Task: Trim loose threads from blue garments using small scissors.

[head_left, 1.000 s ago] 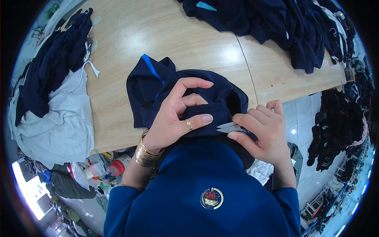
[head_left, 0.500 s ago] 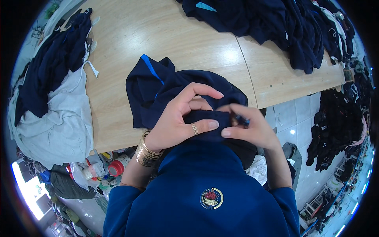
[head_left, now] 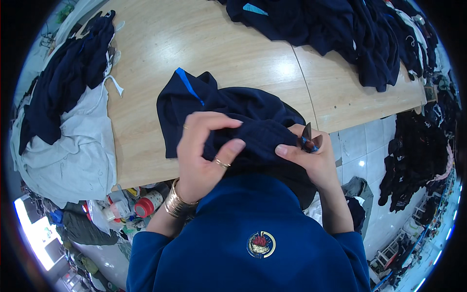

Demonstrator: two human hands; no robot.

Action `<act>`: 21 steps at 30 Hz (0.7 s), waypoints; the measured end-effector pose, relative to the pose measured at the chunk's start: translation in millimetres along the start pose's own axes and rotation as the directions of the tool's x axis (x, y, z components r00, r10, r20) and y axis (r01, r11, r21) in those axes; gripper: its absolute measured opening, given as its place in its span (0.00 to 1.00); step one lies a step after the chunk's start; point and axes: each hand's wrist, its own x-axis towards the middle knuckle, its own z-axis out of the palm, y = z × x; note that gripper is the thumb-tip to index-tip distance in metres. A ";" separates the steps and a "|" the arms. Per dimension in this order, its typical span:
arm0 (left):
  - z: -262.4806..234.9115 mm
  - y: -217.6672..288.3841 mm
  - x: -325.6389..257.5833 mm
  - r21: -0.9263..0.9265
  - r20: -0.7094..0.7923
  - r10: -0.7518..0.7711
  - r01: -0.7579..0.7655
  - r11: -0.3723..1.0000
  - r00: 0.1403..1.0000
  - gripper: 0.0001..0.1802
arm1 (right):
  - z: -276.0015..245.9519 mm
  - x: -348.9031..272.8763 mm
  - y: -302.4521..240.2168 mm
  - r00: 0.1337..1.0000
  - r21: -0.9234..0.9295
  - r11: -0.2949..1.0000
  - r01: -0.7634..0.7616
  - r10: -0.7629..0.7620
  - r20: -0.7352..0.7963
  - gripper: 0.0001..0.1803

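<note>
A person in a blue shirt (head_left: pixel 219 224) with a round emblem (head_left: pixel 261 245) on it works over a navy garment (head_left: pixel 265 138), which lies bunched at the near edge of a pale wood-grain surface (head_left: pixel 141 58), a bright blue strip (head_left: pixel 188 87) showing on its far left fold. The right hand (head_left: pixel 315 158) has its fingers clamped on the garment's right end, thumb on top, with a small pair of dark-bladed snips (head_left: pixel 310 141) tucked in the same hand, blades up. The left hand (head_left: pixel 204 151), wearing a ring (head_left: pixel 223 164) and a stack of gold-coloured bracelets (head_left: pixel 176 202), is at the garment's left side, thumb and forefinger apart; its other fingers are partly hidden. At far left, dark clothing (head_left: pixel 68 78) lies over a pale grey cloth (head_left: pixel 73 151), while a pile of navy garments (head_left: pixel 316 27) covers the far right of the surface. Below at left, a red-lidded container (head_left: pixel 144 207) sits among clutter; at right, black clothing (head_left: pixel 413 160) is heaped by the tiled floor (head_left: pixel 362 146).
</note>
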 end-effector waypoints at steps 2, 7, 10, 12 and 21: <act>3.0 4.7 -0.9 0.005 0.182 -0.010 0.009 1.000 0.983 0.10 | 6.0 -1.4 -2.6 1.000 0.085 0.996 -0.020 0.021 -0.017 0.09; 10.4 -16.4 -6.2 -0.412 0.360 -0.207 0.354 0.839 0.910 0.15 | 16.0 -2.0 3.4 0.995 0.314 0.949 -0.025 0.053 -0.080 0.10; 14.1 -10.2 0.9 -0.542 0.383 -0.250 0.435 0.719 0.889 0.22 | 19.6 -3.7 5.7 0.985 0.417 0.902 -0.109 0.153 -0.074 0.12; 8.3 -16.7 6.5 -0.482 0.438 -0.163 0.384 0.787 0.884 0.27 | 20.8 -4.2 3.6 0.972 0.515 0.839 -0.175 0.229 -0.044 0.12; 10.8 -12.5 10.8 -0.062 0.354 0.049 -0.029 0.998 0.934 0.24 | 29.6 -5.2 8.6 0.967 0.521 0.849 -0.088 0.198 -0.160 0.13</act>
